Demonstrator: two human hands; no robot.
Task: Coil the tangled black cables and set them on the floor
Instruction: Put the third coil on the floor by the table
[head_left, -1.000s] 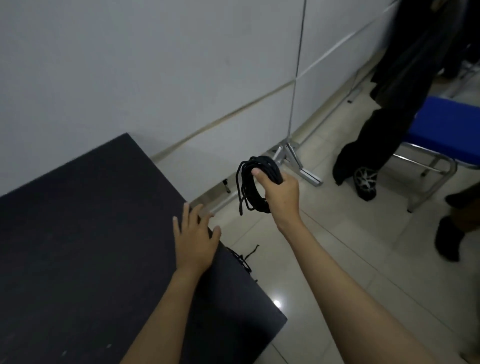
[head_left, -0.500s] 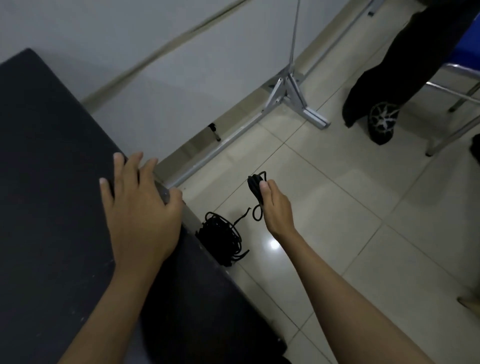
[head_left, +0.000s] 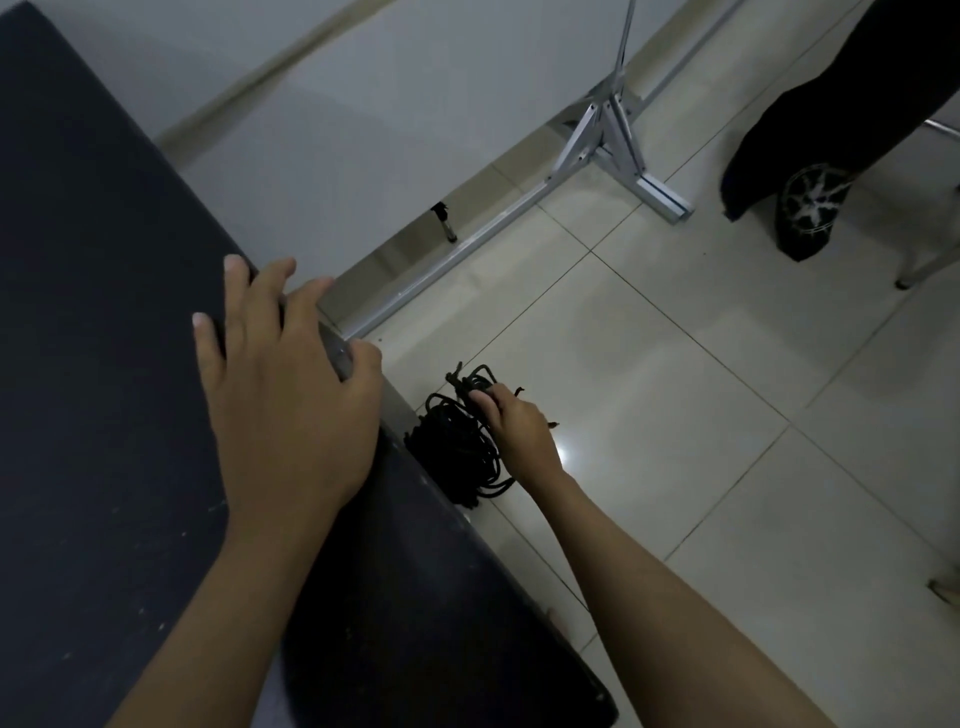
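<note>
Black cables (head_left: 457, 447) under right hand (head_left: 519, 431)

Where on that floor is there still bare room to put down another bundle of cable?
Bare tiles spread right of the right hand, out toward the metal stand foot and the dark shoe. It is crowded against the black table edge, where the cable pile lies and the left hand rests.

There is one camera, worn on the person's head, looking forward and steeply down past the edge of the dark worktop (head_left: 104, 364) to the tiled floor (head_left: 701, 415). The wide lens bends the edges. Both forearms reach in from the bottom, close to the lens; the partition foot (head_left: 613, 140) stands far off near the top.
</note>
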